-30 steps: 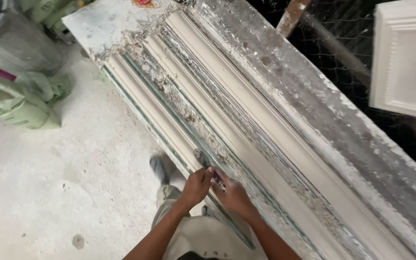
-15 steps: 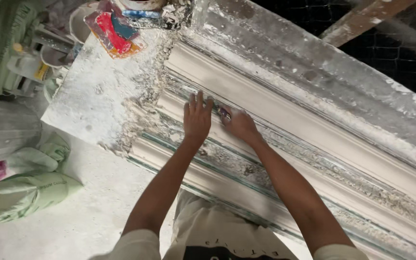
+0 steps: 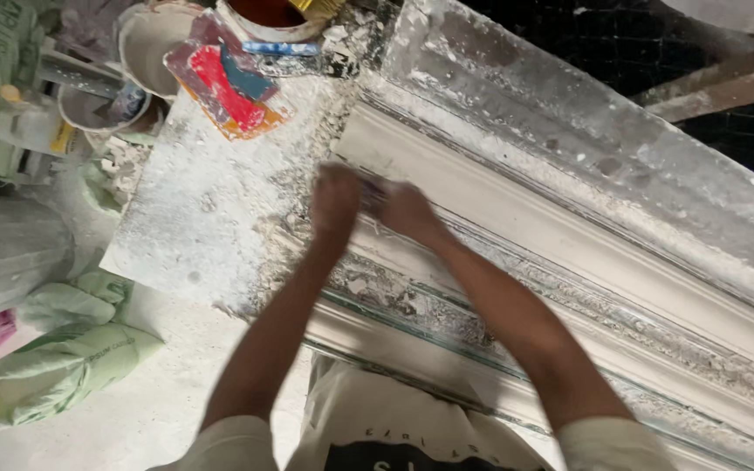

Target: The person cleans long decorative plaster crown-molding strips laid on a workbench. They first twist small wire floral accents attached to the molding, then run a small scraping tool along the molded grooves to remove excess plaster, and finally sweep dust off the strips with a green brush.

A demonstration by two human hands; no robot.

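A long white plaster cornice mould (image 3: 621, 262) with ridged channels runs from upper left to lower right on a dusty bench. My left hand (image 3: 335, 199) and my right hand (image 3: 409, 211) are pressed together on one channel near the mould's upper end, both blurred by motion. A small dark tool (image 3: 373, 194) shows between them, and both hands seem closed on it. Its shape is hard to make out. Crumbled plaster lies along the channel (image 3: 412, 305) under my forearms.
A flat plaster-coated board (image 3: 211, 218) lies left of the mould, with a red and blue plastic piece (image 3: 230, 89) on it. Buckets (image 3: 146, 39) and a pail (image 3: 272, 17) stand at the top. Green sacks (image 3: 54, 366) lie on the floor at left. A wooden beam (image 3: 709, 92) crosses wire mesh at top right.
Both hands have slid together up the mould's channel towards its far end beside the board. The view has followed them, and they are now motion-blurred.
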